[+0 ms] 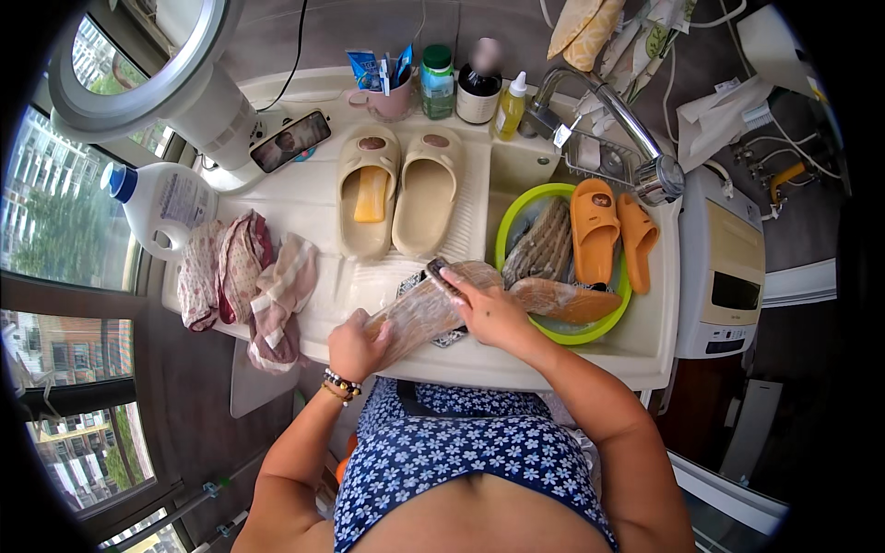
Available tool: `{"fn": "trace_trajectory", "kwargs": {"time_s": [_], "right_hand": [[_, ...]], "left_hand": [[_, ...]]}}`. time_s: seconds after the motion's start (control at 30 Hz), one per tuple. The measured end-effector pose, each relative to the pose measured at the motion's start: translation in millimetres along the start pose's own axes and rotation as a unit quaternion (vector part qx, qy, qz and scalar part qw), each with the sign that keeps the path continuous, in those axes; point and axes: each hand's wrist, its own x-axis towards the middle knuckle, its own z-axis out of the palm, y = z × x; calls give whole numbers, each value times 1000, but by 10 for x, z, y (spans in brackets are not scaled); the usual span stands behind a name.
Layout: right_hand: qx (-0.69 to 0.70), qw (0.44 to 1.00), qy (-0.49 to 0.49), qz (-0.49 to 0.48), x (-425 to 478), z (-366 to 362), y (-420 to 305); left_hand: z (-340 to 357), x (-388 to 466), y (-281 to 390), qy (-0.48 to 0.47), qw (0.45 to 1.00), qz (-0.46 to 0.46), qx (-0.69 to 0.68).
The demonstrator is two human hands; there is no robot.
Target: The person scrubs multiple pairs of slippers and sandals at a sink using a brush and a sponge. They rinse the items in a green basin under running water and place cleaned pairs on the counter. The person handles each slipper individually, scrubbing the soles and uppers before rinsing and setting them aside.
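My left hand [358, 344] grips one end of a wet, sudsy brown shoe sole [425, 311], held slantwise over the white sink counter. In my right hand [487, 307] is a dark-backed scrubbing brush [446, 278], pressed on that sole. A black-and-white patterned part shows beneath it. Beside my right hand, a green-rimmed basin [502, 235] holds another brown-soled shoe [574, 301], a grey-brown knitted item [543, 242] and an orange slipper [596, 225]; a second orange slipper [637, 238] leans at its rim. Beige slippers [429, 197] stand beyond my hands, one with a yellow soap bar [371, 195] inside.
Crumpled cloths [238, 276] and a white detergent bottle [173, 204] lie at the left. A phone [290, 142] rests by a white round-headed appliance [221, 124]. A pink mug [387, 102] and bottles [477, 93] line the back. The chrome faucet [622, 114] overhangs the basin.
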Motion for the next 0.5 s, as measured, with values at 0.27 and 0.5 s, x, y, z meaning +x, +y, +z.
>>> {"fn": "trace_trajectory", "kwargs": {"time_s": [0.27, 0.5], "right_hand": [[19, 996, 72, 42, -95, -130, 408], [59, 989, 133, 1, -149, 425, 259]], "left_hand": [[-181, -38, -71, -24, 998, -38, -38], [-21, -33, -627, -143, 961, -140, -193]]}}
